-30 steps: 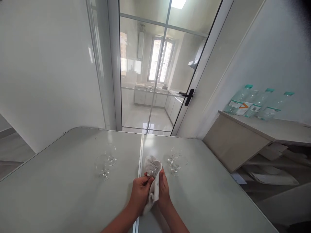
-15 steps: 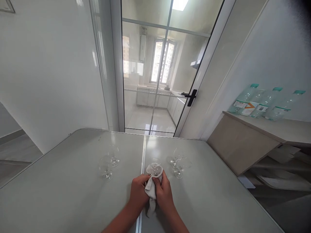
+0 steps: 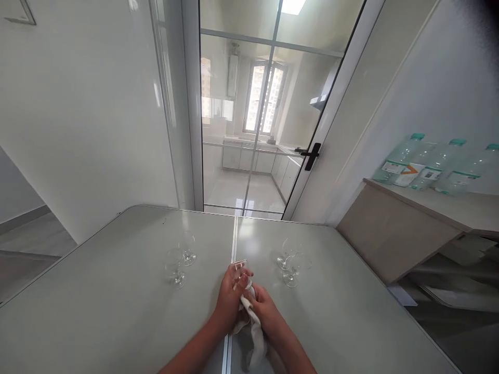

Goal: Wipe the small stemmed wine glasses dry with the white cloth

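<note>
Presently, glass [image 3: 239,265] and cloth [image 3: 256,332] over the near tabletop [image 3: 136,311].
My left grip [image 3: 230,292] clasps the glass; my right grip [image 3: 266,307] holds the cloth.

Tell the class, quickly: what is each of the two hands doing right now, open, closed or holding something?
Left hand: closed, holding a clear glass.
Right hand: closed, holding a white cloth.

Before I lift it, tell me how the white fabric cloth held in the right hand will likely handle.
The white fabric cloth will probably be floppy, since its end droops in folds below the right hand. It looks thin, so likely light for its size.
</note>
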Motion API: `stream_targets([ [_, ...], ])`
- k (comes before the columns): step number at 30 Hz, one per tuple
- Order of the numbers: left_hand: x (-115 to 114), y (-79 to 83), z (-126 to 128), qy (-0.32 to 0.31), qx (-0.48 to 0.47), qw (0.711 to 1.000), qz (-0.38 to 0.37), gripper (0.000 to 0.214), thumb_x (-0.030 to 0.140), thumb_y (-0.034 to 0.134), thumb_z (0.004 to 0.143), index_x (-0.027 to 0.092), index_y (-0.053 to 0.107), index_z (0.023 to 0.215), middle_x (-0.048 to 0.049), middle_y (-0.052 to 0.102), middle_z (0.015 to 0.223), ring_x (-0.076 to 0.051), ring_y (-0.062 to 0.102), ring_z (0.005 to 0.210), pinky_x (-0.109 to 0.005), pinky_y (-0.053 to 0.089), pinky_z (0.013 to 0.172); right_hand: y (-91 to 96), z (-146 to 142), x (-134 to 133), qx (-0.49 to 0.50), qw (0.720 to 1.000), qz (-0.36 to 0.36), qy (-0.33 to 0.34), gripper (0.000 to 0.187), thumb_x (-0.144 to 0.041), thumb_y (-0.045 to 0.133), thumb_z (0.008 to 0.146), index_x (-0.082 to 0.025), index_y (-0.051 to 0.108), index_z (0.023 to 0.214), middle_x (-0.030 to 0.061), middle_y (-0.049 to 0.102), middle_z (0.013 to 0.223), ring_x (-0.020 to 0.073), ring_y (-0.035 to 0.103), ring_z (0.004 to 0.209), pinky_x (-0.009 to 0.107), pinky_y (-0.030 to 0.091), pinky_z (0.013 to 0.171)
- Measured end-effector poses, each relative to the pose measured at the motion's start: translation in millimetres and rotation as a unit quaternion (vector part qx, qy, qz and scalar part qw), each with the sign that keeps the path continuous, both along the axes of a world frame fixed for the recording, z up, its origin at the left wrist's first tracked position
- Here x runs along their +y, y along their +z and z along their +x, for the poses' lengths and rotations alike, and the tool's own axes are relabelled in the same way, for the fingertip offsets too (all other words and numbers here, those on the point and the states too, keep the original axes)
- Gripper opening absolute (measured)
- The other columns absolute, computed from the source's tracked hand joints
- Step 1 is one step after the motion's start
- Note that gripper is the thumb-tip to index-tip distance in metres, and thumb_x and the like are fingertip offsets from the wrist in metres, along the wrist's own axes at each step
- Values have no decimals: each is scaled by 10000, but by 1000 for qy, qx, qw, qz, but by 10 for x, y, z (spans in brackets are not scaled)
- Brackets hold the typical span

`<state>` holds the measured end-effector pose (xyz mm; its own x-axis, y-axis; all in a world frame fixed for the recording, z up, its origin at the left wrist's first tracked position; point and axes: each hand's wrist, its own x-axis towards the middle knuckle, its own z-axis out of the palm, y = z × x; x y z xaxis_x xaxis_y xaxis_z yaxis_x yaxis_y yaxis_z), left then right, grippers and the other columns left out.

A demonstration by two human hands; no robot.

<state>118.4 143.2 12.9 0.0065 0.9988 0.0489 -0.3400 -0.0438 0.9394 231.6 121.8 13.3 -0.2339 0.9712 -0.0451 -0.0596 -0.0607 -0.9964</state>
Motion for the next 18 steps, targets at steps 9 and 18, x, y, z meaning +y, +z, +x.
stream_targets([
  [9, 19, -64, -29, -36, -19, 998, 38, 574, 626, 690, 823, 171, 611, 1164, -122, 723, 1015, -229, 677, 869, -334, 534, 748, 23, 10, -90, -83, 994, 47, -45, 291, -477, 519, 927, -202, 609, 889, 38, 645, 709, 202, 601, 671, 304, 461, 665],
  [18, 54, -115, -11, -50, -66, 996, 29, 581, 601, 708, 826, 172, 595, 1201, -117, 731, 1066, -219, 683, 903, -324, 528, 805, 143, 118, -71, -72, 997, 16, -25, 286, -470, 622, 877, -201, 598, 782, 15, 600, 648, 163, 510, 575, 274, 387, 570],
])
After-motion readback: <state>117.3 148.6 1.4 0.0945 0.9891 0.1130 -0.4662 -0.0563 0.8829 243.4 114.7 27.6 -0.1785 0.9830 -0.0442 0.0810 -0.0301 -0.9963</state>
